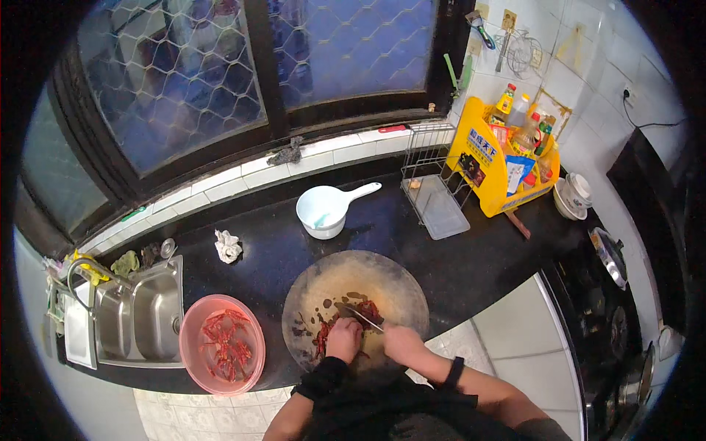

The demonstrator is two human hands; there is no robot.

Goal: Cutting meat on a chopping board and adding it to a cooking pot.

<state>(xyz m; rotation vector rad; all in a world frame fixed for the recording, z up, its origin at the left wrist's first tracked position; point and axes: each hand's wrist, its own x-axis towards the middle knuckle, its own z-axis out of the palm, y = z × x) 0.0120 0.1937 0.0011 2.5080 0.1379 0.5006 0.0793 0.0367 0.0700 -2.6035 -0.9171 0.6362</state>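
Observation:
A round wooden chopping board point(391, 275) lies on the counter right before me, its surface stained with dark wet spots. My left hand point(345, 337), fingers curled, presses down on a bunch of red chillies point(321, 340) on the board. A kitchen knife point(364, 318) is in the grip of my right hand point(402, 344), its blade slanting up and left just beyond my left fingertips. Past the blade sits a small heap of cut chillies point(368, 310). What lies under my left palm is hidden.
At left, a pink plastic basin point(187, 336) holds more red chillies, next to the steel double sink point(157, 322). Behind the board stand a white ladle point(325, 226) and a crumpled cloth point(228, 246). A wire rack point(424, 149) and yellow condiment box point(474, 160) stand at back right.

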